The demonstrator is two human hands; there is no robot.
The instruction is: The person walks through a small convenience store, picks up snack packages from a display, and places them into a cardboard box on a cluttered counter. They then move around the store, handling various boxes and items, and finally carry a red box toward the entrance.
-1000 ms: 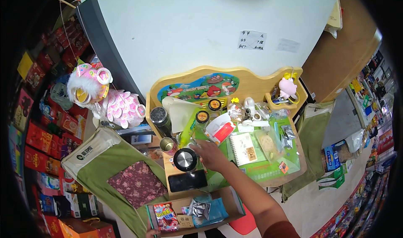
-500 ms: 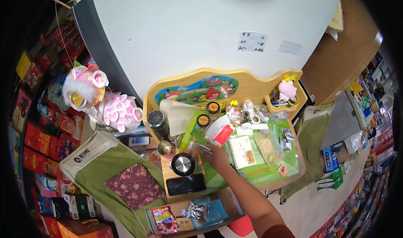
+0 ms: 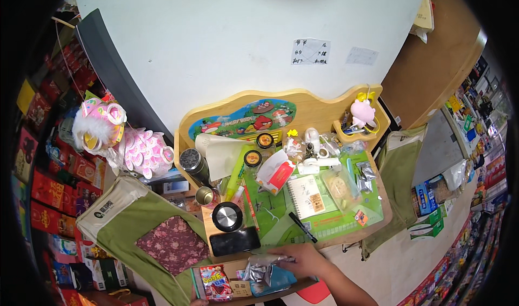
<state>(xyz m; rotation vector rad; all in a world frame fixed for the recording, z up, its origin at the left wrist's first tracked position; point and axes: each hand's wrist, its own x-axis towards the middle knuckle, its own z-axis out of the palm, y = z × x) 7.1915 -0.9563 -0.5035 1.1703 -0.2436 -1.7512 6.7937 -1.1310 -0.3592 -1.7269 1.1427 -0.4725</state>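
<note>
A shallow cardboard box [image 3: 248, 299] lies at the near edge of the desk. My left hand [image 3: 199, 301] grips its near left corner; only the thumb shows, and the other fingers are hidden. Over the box's right part is my right hand [image 3: 305, 260], its fingers closed on the edge of a crumpled silver foil packet [image 3: 259, 272]. Below that packet is a blue packet [image 3: 274, 284]. The left part of the box holds a red snack bag [image 3: 216, 282] and a small tan card [image 3: 240, 288].
Behind the box, the wooden desk [image 3: 373, 230] carries a black phone [image 3: 235, 241], a round black-rimmed lid [image 3: 227, 216], an open metal cup [image 3: 205, 196], a thermos [image 3: 193, 163], a spiral notebook [image 3: 304, 198] and a black marker [image 3: 303, 227]. A green folding chair [image 3: 116, 241] stands left.
My right hand has drawn back from the middle of the desk to the box and closed on the foil packet there. A red-and-white carton has shifted. My left hand stays at the box.
</note>
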